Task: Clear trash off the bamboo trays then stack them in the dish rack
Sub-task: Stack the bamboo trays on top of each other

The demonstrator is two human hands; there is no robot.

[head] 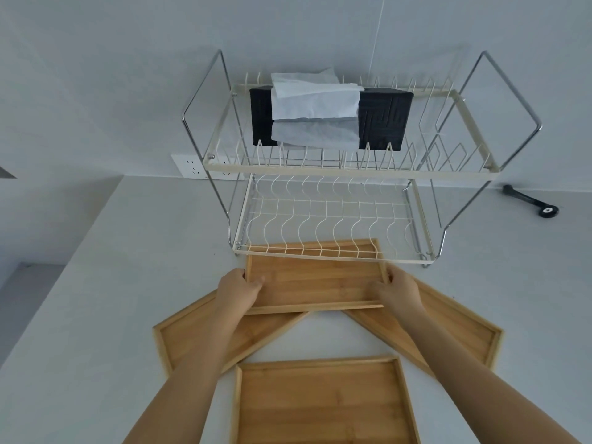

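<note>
We grip a bamboo tray (315, 285) by its short sides, left hand (238, 288) and right hand (395, 291) clasped around the rims, its far edge under the dish rack (333, 254)'s lower tier. No writing is readable.

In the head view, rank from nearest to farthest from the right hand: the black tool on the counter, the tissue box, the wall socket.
From the right hand, gripping the held tray's right edge:
1. Black tool, on the counter at the right, beyond the rack.
2. Tissue box, on the rack's top shelf, up and behind.
3. Wall socket, far left on the wall.
</note>
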